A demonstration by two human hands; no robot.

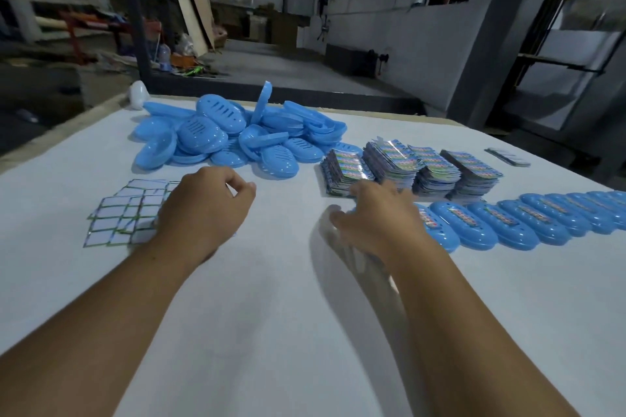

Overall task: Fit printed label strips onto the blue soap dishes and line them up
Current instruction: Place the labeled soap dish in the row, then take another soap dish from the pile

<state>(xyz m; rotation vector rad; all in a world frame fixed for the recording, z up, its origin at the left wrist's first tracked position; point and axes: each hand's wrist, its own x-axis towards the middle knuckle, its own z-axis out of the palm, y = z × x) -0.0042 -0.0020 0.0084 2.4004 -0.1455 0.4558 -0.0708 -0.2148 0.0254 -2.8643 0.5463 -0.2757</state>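
one broad white table [271,315], bearing everything in order of size. heaped at the far side, a loose pile of blue soap dishes [230,135], unlabelled and within easy reach, probably as stock to draw from. running off to the right, a row of labelled dishes [528,218], overlapping one another edge on edge, likely so as to keep the line tight. just behind that row, four stacks of printed label strips [413,164], near the working spot; farther right, a thin small stack [508,156]. at the left, backing sheets [125,213] with green-edged blank cells, spread flat. left hand [206,210] over those sheets, fingers curled, nothing visibly held. right hand [379,217] blurred, fingers spread loosely, at the near end of the row beside the nearest strip stack; holding nothing as far as can be seen.
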